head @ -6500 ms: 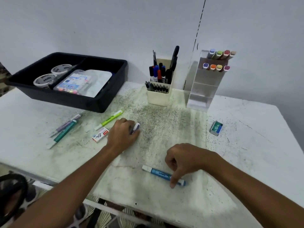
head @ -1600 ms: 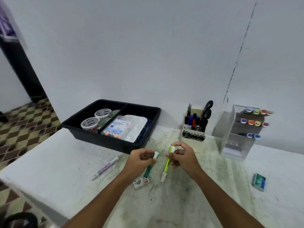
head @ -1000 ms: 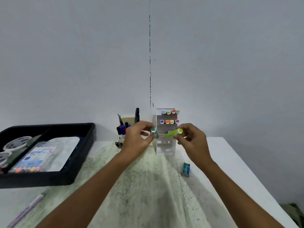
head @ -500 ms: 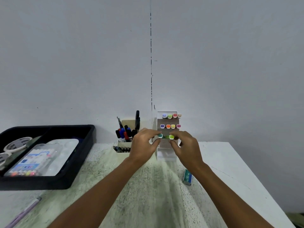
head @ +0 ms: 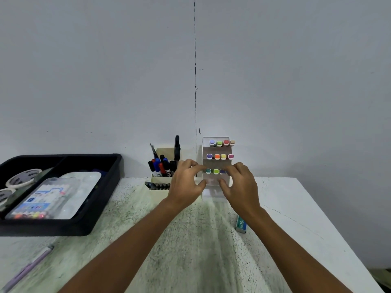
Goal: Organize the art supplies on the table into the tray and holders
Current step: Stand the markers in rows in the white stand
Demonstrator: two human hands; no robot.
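Observation:
The clear tiered marker rack (head: 215, 194) stands against the wall with capped markers lying in three rows. A teal marker (head: 208, 171) and a green marker (head: 216, 171) lie in the third row beside a blue one. My left hand (head: 186, 183) hovers at the rack's left front edge and my right hand (head: 240, 185) at its right front. The fingers of both are loosely curled and hold nothing. My right fingers hide the right end of the third row.
A cream pen holder (head: 157, 190) with markers and scissors stands left of the rack. The black tray (head: 105, 187) at left holds tape rolls and a marker case. A small staples box (head: 241, 224) lies under my right wrist. A purple pen (head: 29, 265) lies on the table, front left.
The teal and green markers went from my fingers into the rack's third row. Both hands have let go and drawn slightly back.

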